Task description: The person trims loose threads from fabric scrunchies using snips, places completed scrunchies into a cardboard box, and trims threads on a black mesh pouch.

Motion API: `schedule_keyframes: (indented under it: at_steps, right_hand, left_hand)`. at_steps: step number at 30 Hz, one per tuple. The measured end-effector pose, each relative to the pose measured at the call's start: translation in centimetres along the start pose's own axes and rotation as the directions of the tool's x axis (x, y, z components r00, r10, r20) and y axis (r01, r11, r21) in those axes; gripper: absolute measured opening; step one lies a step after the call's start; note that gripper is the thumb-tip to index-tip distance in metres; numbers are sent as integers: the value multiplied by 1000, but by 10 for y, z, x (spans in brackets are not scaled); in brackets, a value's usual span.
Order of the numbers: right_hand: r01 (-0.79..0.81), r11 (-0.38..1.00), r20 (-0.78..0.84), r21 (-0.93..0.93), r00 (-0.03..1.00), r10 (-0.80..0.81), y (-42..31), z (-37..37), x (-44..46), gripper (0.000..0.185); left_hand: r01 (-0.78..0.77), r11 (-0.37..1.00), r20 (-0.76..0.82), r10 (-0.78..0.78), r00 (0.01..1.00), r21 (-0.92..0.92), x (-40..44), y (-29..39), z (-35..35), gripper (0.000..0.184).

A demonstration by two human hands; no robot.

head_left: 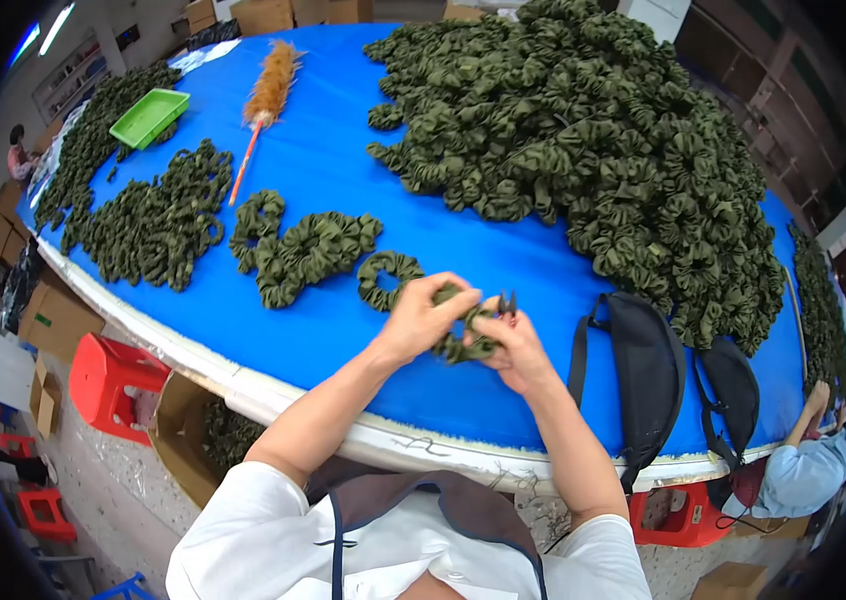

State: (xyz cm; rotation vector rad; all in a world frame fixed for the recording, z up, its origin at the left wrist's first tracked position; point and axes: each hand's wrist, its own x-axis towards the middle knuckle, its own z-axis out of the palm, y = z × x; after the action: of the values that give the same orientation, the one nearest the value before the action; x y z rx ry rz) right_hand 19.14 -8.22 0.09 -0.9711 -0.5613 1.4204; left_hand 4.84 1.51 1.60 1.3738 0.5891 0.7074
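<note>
My left hand pinches a dark green fabric scrunchie above the blue table near its front edge. My right hand is closed on the other side of the same scrunchie. Small dark-tipped snips poke up from the right fingers. Just left of my left hand lies a single scrunchie. Past it sits a small group of finished-looking, ruffled scrunchies. Part of the held scrunchie is hidden by my fingers.
A large scrunchie heap covers the back right. Flatter green loops, a feather duster and a green tray lie left. Two black bags rest on the right. Another person sits right. A red stool stands below.
</note>
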Motion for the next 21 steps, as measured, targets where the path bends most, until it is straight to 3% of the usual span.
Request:
schedule_keyframes:
  at_steps: [2,3,4,5,6,7,9,11,12,14,16,17,19,21]
  right_hand:
    - [-7,1000,55,-11,998,7,-13,2,9,14]
    - [157,962,-2,-223,987,-161,-23,6,19,17]
    - [288,856,-27,-428,943,-331,-35,8,30,21]
    - [400,619,14,-676,847,-532,-48,-6,51,24]
    - [424,305,113,-853,721,-684,-66,-23,72,28]
    - [251,159,60,-955,686,-726,-93,-17,78,40]
    - [-160,-258,145,-953,507,-850,-115,-54,128,34]
    - [-228,-323,167,-918,517,-839,-136,-49,140,26]
    - [-228,-320,166,-920,511,-843,-137,-47,140,26]
    - [-4,66,-51,-998,682,-730,-126,-44,133,17]
    - [232,373,-86,-898,740,-667,-101,-36,115,12]
    - [221,381,-99,-898,742,-663,-89,-32,99,12]
    - [370,851,-169,-372,875,-454,-67,-24,65,19]
    - [327,878,-193,-350,892,-409,-50,-21,39,17]
  left_hand:
    - [-23,995,-117,35,992,99,4,5,-23,13]
    - [-55,985,-182,85,980,161,5,11,-37,12]
    - [75,979,-213,-33,976,192,6,15,-60,14]
    - [27,868,-284,132,950,496,7,9,-79,14]
    - [18,663,-299,312,902,748,7,-1,-89,15]
    - [8,662,-291,318,902,750,7,-6,-88,15]
    - [20,318,-220,608,763,948,8,-11,-83,20]
    - [-96,272,-136,720,681,958,10,-2,-71,25]
    - [-99,266,-130,724,678,959,12,-1,-69,25]
    - [-346,461,-77,683,727,818,14,-1,-63,25]
    - [-336,825,-100,422,901,454,21,1,-51,25]
    - [-330,829,-93,411,907,451,29,1,-43,25]
    - [-219,969,-21,223,975,113,51,0,-26,35]
    - [-126,984,69,118,991,125,74,9,-6,43]
